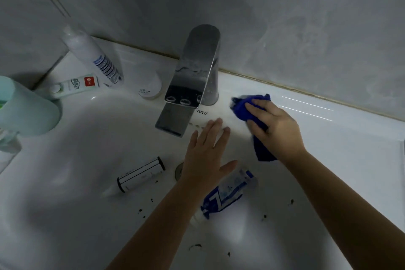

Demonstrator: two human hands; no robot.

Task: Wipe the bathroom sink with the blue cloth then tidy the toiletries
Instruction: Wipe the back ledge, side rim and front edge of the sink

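Note:
My right hand grips the bunched blue cloth and presses it on the white sink's back rim, just right of the chrome tap. Over the basin hovers my left hand, fingers straight, holding nothing, above the drain. In the basin lie a blue-and-white tube and a black-and-white tube. Dark specks of dirt dot the basin floor.
At the back left corner a white spray bottle leans, a small white tube with a red label lies flat, and a white round container stands by the tap. A pale green cup sits at the left edge. A grey wall lies behind.

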